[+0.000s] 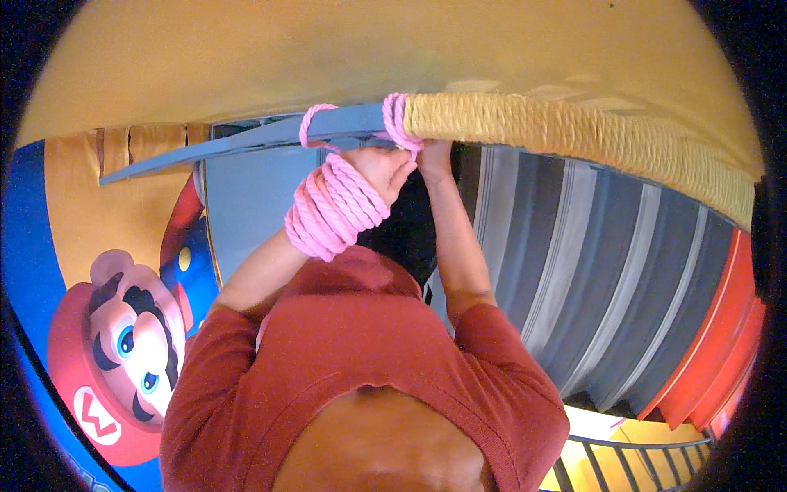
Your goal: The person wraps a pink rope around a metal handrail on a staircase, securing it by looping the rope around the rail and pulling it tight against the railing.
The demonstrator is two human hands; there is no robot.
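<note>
stairwell; grey steps (561,238), cartoon mural (123,344)

Twisted pink rope (394,117); looped around blue rail (354,120).

A head-worn fisheye looks down closely at both hands (382,168).

Near the centre, I am seeing pink rope (336,209) showing a matt, fibrous twist. At upper right, tan cord (566,131) is looking rough and ridged; the blue-grey rail (352,120) at upper centre is appearing smooth. Below, the red shirt (361,336) is reading as matt knit cloth.
</note>
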